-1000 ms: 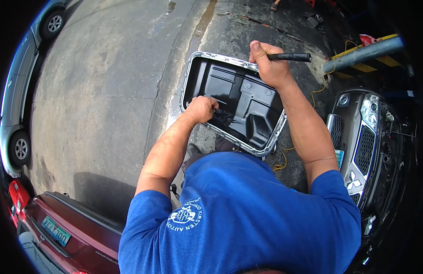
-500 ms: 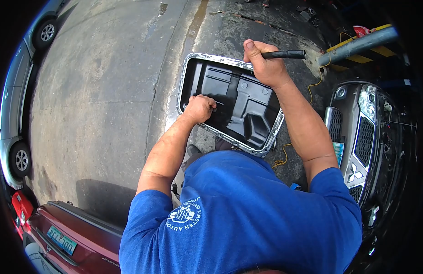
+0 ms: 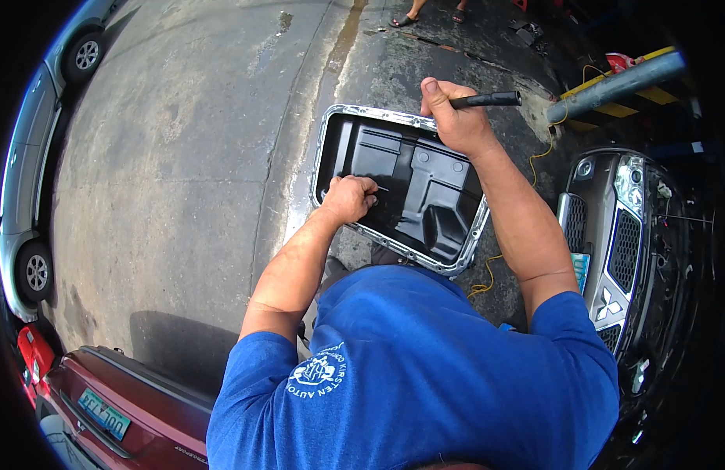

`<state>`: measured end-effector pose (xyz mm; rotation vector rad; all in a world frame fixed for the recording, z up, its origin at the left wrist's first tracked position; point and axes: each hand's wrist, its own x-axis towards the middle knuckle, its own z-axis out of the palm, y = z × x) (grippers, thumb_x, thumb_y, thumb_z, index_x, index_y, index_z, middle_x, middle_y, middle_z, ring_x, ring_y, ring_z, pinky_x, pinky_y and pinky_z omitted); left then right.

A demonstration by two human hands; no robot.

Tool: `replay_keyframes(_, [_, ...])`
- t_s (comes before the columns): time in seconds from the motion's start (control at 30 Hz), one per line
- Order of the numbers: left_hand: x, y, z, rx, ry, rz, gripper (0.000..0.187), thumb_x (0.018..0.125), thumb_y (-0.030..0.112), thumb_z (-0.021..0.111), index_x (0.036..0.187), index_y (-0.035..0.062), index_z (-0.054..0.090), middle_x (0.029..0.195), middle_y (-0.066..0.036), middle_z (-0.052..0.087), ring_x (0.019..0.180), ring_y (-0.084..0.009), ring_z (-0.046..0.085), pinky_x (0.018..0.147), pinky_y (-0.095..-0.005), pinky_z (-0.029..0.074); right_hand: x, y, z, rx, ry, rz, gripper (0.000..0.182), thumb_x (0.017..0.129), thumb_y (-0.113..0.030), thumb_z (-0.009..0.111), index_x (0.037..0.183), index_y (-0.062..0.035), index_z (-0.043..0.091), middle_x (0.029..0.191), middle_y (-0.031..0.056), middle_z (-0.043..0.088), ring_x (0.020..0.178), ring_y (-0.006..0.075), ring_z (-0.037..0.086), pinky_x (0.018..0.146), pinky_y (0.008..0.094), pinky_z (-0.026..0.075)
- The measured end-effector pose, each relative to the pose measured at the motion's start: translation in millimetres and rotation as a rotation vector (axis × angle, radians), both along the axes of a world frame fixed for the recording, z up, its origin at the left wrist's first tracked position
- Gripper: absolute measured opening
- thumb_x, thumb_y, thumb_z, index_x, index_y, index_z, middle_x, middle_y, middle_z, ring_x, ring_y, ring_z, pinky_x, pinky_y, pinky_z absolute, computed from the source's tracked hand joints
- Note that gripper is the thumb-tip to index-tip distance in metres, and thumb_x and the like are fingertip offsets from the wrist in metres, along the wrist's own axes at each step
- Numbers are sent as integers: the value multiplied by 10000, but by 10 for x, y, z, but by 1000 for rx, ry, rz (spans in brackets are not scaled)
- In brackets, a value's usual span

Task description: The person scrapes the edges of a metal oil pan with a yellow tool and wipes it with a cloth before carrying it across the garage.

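Observation:
A black oil pan with a shiny metal flange is in front of me, its open side facing up. My left hand is a closed fist on the pan's near-left rim, and a thin pale sliver pokes out of it. My right hand rests at the pan's far rim, thumb up, gripping a black-handled tool that points right.
The ground is stained concrete. A dark red car sits at lower left and a silver car at far left. A grey car's front is at the right, with a grey pole and a yellow cord. Another person's sandalled feet are at the top.
The pan and both hands have shifted slightly down in the picture. The left fist slid a little along the near rim. Feet have come into view at the top.

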<state>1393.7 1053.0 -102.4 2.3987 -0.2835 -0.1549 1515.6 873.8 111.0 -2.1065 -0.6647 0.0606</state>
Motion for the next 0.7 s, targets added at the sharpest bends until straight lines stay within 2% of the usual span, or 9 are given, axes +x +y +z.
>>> replay_keyframes(0.1, [-93,88,134,-159,-49,242,266,839,209,761,1068,81,719,969,-162,721,880,-314,698,787,-402,544,140,-43,-99,-30,24,-60,705,995,-648,439,731,-33,660,656,58,627,679,184,614,666,346,497])
replay_keyframes(0.13, [-119,149,196,-108,-88,291,288,852,221,762,1085,58,714,965,-191,714,853,-313,705,752,-380,564,195,-45,-140,-36,23,-73,713,991,-658,436,734,-32,661,663,63,631,689,191,619,672,351,499])
replay_keyframes(0.33, [-220,353,315,-239,-98,634,282,880,230,756,1083,40,711,987,-129,734,866,-206,706,751,-330,547,305,66,-129,-196,96,-86,699,998,-637,435,777,-11,654,694,100,636,724,213,631,699,376,503])
replay_keyframes(0.43, [-229,331,569,-340,-59,642,286,852,236,765,1052,39,709,972,-155,719,922,-285,706,818,-379,551,358,182,-288,-298,-30,6,630,1009,-569,478,794,-1,645,703,138,627,710,230,621,686,389,496])
replay_keyframes(0.5, [-269,275,747,-383,-73,599,324,847,249,776,1060,16,702,971,-166,714,911,-288,703,808,-378,552,278,229,-347,-268,69,31,519,1002,-463,563,795,5,648,724,177,629,692,272,614,675,408,487])
replay_keyframes(0.57, [-333,215,947,-435,-51,548,357,844,260,783,1071,-1,694,977,-177,711,925,-303,699,827,-386,548,260,236,-542,-229,106,90,513,993,-456,586,782,7,643,713,177,624,680,277,610,669,405,483])
replay_keyframes(0.6, [-379,205,960,-353,-174,423,453,826,299,807,1122,-17,674,1017,-198,697,965,-330,684,855,-395,541,268,250,-677,-203,35,96,509,979,-456,611,783,13,644,703,181,623,664,275,607,663,405,482])
replay_keyframes(0.63, [-425,190,1065,-334,-142,317,587,797,384,829,1189,-13,646,1098,-198,680,1068,-355,646,927,-420,511,207,278,-624,-262,100,56,480,966,-424,641,787,21,645,700,185,622,656,281,608,661,402,485])
replay_keyframes(0.7, [-509,120,1085,-211,-244,179,628,782,388,835,1232,2,627,1151,-188,660,1105,-370,609,986,-438,460,168,310,-648,-256,152,26,423,957,-381,664,803,14,651,701,177,631,654,278,614,663,399,491])
